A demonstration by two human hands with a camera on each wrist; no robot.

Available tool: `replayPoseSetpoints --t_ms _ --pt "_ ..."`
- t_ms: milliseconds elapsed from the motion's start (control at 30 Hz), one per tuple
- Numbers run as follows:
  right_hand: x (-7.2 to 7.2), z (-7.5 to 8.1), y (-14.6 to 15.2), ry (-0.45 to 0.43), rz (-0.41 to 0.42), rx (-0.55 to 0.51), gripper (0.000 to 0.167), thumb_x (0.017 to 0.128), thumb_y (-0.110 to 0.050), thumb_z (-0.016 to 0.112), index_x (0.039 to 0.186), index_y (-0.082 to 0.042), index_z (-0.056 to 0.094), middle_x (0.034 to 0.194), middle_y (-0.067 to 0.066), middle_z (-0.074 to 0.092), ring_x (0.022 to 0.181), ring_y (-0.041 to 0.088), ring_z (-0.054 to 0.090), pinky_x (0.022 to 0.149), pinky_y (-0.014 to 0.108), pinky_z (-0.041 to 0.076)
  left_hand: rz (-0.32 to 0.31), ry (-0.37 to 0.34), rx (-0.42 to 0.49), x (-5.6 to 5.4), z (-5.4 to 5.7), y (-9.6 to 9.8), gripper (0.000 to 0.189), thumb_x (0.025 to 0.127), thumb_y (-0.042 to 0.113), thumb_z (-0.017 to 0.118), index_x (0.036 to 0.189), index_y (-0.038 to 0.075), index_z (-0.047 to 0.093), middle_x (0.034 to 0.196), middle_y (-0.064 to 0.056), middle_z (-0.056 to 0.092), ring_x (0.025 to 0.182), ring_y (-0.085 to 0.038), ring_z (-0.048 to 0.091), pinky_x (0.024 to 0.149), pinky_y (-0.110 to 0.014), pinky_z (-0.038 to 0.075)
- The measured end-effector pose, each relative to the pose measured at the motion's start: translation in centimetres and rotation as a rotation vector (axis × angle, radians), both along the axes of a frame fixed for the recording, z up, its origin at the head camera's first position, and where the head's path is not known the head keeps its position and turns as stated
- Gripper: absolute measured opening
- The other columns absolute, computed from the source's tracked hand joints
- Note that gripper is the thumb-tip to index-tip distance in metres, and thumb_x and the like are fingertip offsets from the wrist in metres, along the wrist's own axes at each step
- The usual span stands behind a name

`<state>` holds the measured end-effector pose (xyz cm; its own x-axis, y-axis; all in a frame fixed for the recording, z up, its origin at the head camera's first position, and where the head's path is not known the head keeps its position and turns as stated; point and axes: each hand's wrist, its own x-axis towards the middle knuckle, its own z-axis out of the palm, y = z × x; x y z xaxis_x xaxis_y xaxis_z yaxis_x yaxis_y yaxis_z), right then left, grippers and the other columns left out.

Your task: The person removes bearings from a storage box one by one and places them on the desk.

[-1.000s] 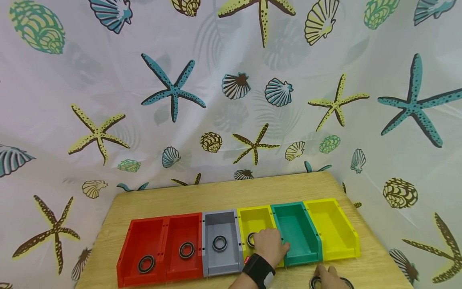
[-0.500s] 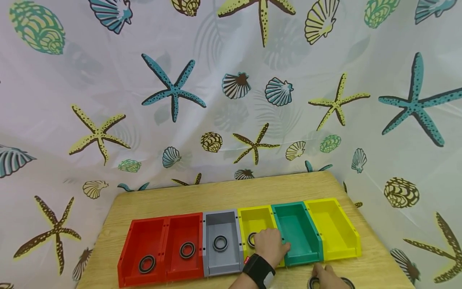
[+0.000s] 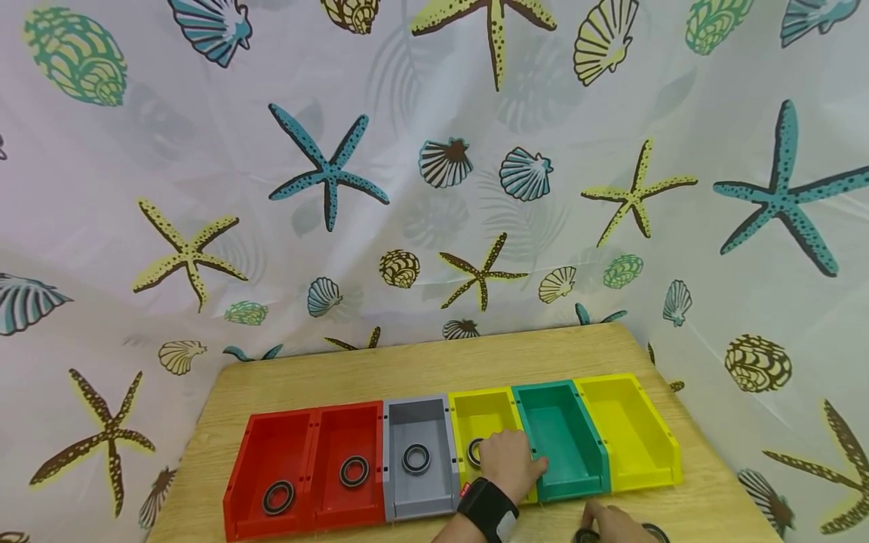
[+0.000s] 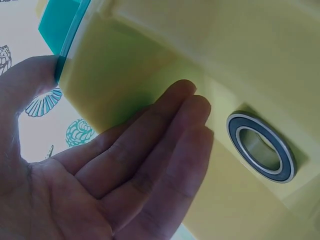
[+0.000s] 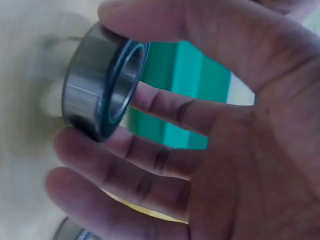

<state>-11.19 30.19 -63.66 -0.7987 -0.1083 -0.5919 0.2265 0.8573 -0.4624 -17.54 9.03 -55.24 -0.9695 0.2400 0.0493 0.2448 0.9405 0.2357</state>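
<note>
My left hand [image 3: 505,460] reaches over the front of the smaller yellow bin [image 3: 484,403]. In the left wrist view its fingers [image 4: 160,145] extend loosely into that bin, and its thumb touches the wall beside the green bin. A ball bearing [image 4: 261,146] lies apart from the fingertips. In front of the green bin, my right hand [image 3: 614,526] pinches another ball bearing [image 5: 87,85] between thumb and fingers, tilted on edge in the right wrist view. One more bearing [image 3: 655,532] lies on the table to the right of that hand, partly hidden.
A left red bin [image 3: 274,437], a second red bin [image 3: 348,430] and a grey bin [image 3: 416,422] each hold one bearing. The green bin [image 3: 557,430] and right yellow bin [image 3: 621,422] complete the row. A patterned curtain [image 3: 434,211] surrounds the wooden table [image 3: 407,366].
My right hand has shifted slightly left, and the bearing at its fingers has tipped from lying flat to standing tilted. My left hand has stayed in place.
</note>
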Motion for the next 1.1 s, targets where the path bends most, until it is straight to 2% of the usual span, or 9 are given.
replayPoseSetpoints --t_ms 67,133,200,300,367,500,700,933,1100 --pt "-0.3 -1.3 0.7 0.011 0.007 -0.057 0.035 0.086 -0.04 0.083 0.098 -0.015 0.062 0.08 0.003 0.059 0.069 0.018 0.055 0.062 0.033 0.046 0.0 0.002 0.0 0.0 -0.1 0.1 0.07 0.086 0.06 0.075 0.048 0.016 0.035 0.05 0.007 0.018 0.041 -0.01 0.032 0.043 -0.027 0.022" --pt "-0.5 -1.1 0.7 0.023 0.03 -0.069 0.027 0.089 -0.035 0.08 0.099 -0.016 0.063 0.078 0.001 0.059 0.066 0.017 0.055 0.059 0.032 0.045 0.001 0.006 0.001 0.0 -0.1 0.1 0.07 0.086 0.06 0.075 0.049 0.016 0.035 0.05 0.007 0.018 0.041 -0.01 0.032 0.043 -0.027 0.022" --pt "-0.5 1.2 -0.3 0.025 0.028 -0.047 0.023 0.09 -0.028 0.08 0.099 -0.015 0.063 0.078 0.002 0.06 0.066 0.018 0.055 0.061 0.033 0.047 0.003 0.009 0.0 0.0 -0.2 0.1 0.07 0.086 0.06 0.075 0.048 0.017 0.035 0.049 0.007 0.018 0.04 -0.01 0.032 0.042 -0.027 0.022" --pt "-0.1 6.5 -2.6 0.052 0.014 0.029 0.028 0.085 -0.023 0.084 0.101 -0.013 0.063 0.082 0.002 0.06 0.071 0.019 0.055 0.067 0.037 0.05 0.002 0.011 -0.002 0.0 -0.1 0.1 0.071 0.085 0.061 0.075 0.048 0.016 0.035 0.049 0.007 0.018 0.04 -0.01 0.031 0.042 -0.027 0.021" --pt "0.2 9.7 -4.1 0.108 0.0 0.04 0.032 0.079 -0.016 0.088 0.098 -0.01 0.062 0.082 0.003 0.06 0.073 0.021 0.054 0.069 0.038 0.05 0.001 0.01 -0.005 0.1 -0.1 0.0 0.071 0.085 0.061 0.075 0.048 0.016 0.035 0.049 0.007 0.018 0.04 -0.01 0.03 0.042 -0.026 0.021" --pt "0.0 13.7 -5.5 0.248 0.021 0.034 0.035 0.069 -0.005 0.087 0.092 -0.009 0.062 0.079 0.002 0.059 0.072 0.02 0.051 0.068 0.036 0.048 0.001 0.015 -0.008 0.1 -0.1 0.0 0.07 0.085 0.061 0.075 0.048 0.017 0.036 0.049 0.007 0.017 0.04 -0.009 0.029 0.042 -0.026 0.02" --pt "-1.2 16.0 -5.9 0.379 0.071 0.036 0.034 0.068 -0.006 0.089 0.088 -0.01 0.061 0.074 0.0 0.058 0.067 0.019 0.049 0.062 0.035 0.046 0.002 0.05 0.0 0.3 0.0 -0.1 0.071 0.083 0.062 0.077 0.048 0.017 0.035 0.047 0.007 0.015 0.038 -0.009 0.028 0.041 -0.026 0.019" --pt "-3.1 18.4 -6.7 0.451 0.113 0.099 0.036 0.066 -0.005 0.088 0.089 -0.008 0.061 0.075 0.001 0.056 0.067 0.018 0.049 0.061 0.035 0.046 0.006 0.044 0.024 0.1 0.0 -0.2 0.071 0.083 0.061 0.077 0.048 0.017 0.034 0.048 0.007 0.015 0.039 -0.009 0.029 0.042 -0.027 0.02" --pt "-4.2 19.3 -7.0 0.496 0.132 0.127 0.034 0.065 -0.003 0.085 0.088 -0.007 0.06 0.074 0.002 0.054 0.066 0.018 0.047 0.059 0.034 0.044 0.006 0.022 0.009 0.0 -0.3 -0.1 0.071 0.083 0.063 0.077 0.049 0.016 0.035 0.048 0.007 0.017 0.039 -0.01 0.029 0.042 -0.027 0.021"
